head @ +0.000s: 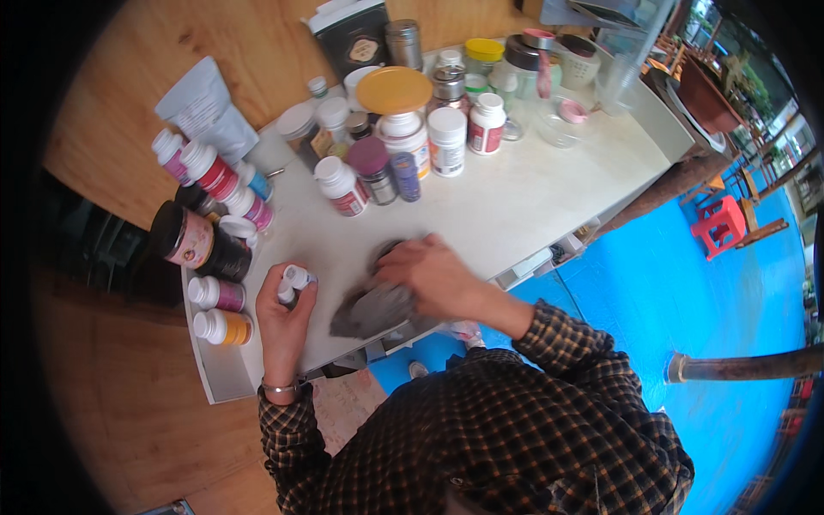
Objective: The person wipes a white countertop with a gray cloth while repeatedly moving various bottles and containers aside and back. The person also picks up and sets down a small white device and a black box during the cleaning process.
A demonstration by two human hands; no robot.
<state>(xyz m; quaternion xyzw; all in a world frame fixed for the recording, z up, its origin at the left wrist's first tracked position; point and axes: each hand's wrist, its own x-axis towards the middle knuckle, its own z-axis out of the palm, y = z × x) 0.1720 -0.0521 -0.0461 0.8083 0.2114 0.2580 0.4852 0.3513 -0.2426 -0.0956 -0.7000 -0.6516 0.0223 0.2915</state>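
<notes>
My left hand (282, 315) is closed around two small white-capped containers (298, 277), held just above the left part of the white counter (489, 212). What sits lower in that palm is hidden by my fingers. To the right, my right hand (430, 277) grips a grey cloth (376, 312) that lies against the counter near its front edge. Both the cloth and my right fingers are blurred. A white bottle with a red label (341, 187) stands beyond my hands, beside a jar with a purple lid (370, 167) and a small purple tube (405, 176).
Bottles line the left edge, including an orange-labelled bottle (223, 327) and a black-lidded canister (183, 235). Stacked bottles (209, 170) lean near a silver pouch (207, 109). An orange lid (394, 90) tops the back group. Clear plastic containers (561, 122) stand at the right.
</notes>
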